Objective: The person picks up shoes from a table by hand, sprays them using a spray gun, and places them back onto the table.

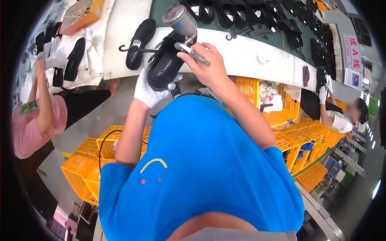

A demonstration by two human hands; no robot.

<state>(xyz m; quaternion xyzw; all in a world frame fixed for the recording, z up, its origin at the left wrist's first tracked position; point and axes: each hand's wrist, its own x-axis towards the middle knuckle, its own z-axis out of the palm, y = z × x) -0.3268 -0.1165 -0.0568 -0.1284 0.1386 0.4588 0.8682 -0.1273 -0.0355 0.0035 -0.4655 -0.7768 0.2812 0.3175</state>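
Working spray gun at shoe, apparently.
Grasps shoe in gloved left hand, gun in bare right hand, upper middle; likely needs steady aim.

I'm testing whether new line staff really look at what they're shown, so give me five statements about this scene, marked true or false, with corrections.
1. The gloved left hand holds a black shoe. True.
2. Both hands wear gloves. False: the right hand is bare.
3. The right hand holds a spray gun with a metal cup. True.
4. The co-worker in pink is on the person's right. False: the co-worker in pink is on the left.
5. The plastic crates on the floor are all blue. False: the crates seen there are yellow.
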